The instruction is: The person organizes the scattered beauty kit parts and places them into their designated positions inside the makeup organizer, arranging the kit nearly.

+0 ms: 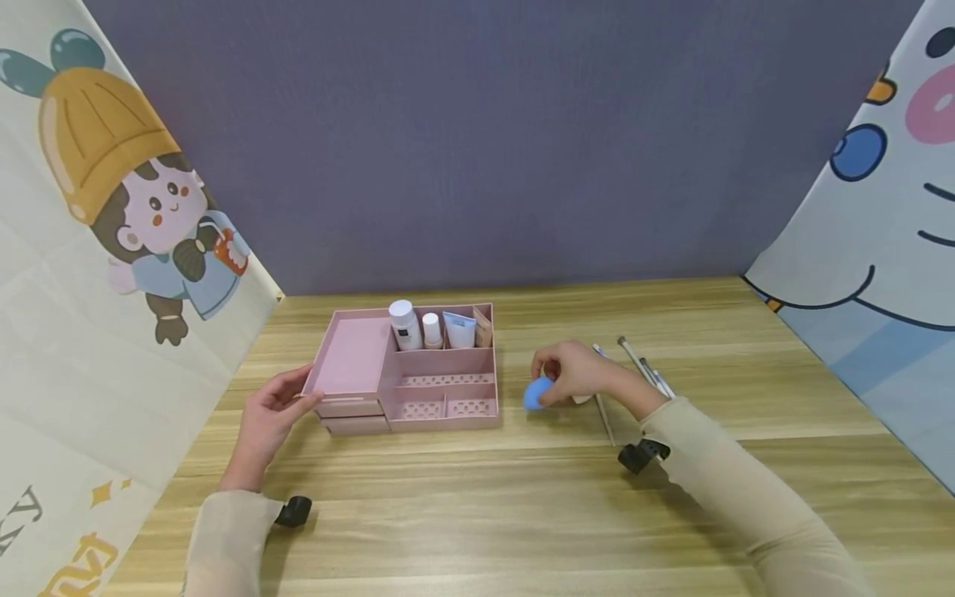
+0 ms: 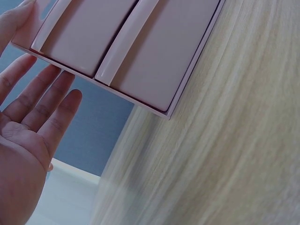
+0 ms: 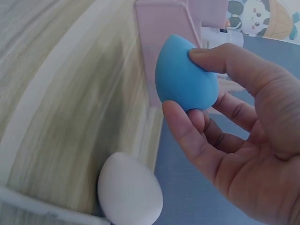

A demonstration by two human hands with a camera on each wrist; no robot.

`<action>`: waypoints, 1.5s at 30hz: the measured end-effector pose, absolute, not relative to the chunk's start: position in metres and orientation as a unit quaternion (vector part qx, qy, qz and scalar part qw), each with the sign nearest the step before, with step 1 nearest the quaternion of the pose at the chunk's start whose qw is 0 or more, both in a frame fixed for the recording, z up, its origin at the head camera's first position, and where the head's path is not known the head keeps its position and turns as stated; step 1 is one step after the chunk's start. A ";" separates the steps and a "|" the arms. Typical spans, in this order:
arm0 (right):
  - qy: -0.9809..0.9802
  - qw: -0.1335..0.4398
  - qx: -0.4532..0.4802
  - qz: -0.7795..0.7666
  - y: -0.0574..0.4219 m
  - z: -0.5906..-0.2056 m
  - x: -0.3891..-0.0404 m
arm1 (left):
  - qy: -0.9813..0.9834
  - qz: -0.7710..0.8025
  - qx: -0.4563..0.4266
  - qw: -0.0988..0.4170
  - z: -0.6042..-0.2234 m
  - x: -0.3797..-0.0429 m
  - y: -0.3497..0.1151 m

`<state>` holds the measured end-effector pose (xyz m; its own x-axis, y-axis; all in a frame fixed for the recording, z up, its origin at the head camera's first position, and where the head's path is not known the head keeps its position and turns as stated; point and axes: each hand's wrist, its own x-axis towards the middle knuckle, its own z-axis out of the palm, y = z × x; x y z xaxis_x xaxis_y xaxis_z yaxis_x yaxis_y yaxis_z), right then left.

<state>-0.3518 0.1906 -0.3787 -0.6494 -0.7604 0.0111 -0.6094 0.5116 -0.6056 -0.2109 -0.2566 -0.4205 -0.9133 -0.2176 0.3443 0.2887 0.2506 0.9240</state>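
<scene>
A pink desk organizer [image 1: 351, 356] stands on the wooden table, with two drawer fronts [image 2: 136, 51] showing in the left wrist view. My left hand [image 1: 270, 414] rests at its left front corner, thumb on the front top edge, fairly straight fingers [image 2: 51, 110] touching its side. To the right of the organizer, my right hand [image 1: 574, 371] pinches a blue makeup sponge [image 3: 183, 75] between thumb and fingers, held above the tabletop. Just below it lies a white makeup sponge [image 3: 130, 190], mostly hidden by the hand in the head view.
The organizer's back row holds a white bottle [image 1: 405, 326], a smaller white-capped bottle [image 1: 432, 330], a pale blue and white tube [image 1: 459, 330] and a tan item [image 1: 482, 328]. Several makeup brushes [image 1: 632, 355] lie on the table around the right forearm. A grey-blue panel [image 1: 507, 149] stands behind.
</scene>
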 end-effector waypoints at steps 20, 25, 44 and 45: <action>0.865 0.108 -0.364 -0.326 0.165 -0.365 -0.345 | -0.766 -0.608 -0.018 0.209 -0.422 -0.211 -0.256; 0.869 0.107 -0.356 -0.327 0.155 -0.361 -0.342 | -0.766 -0.608 -0.016 0.208 -0.422 -0.211 -0.256; 0.830 0.147 -0.357 -0.402 0.114 -0.362 -0.335 | -0.762 -0.611 -0.021 0.212 -0.424 -0.213 -0.257; 0.831 0.150 -0.353 -0.403 0.111 -0.363 -0.335 | -0.761 -0.613 -0.022 0.212 -0.424 -0.213 -0.257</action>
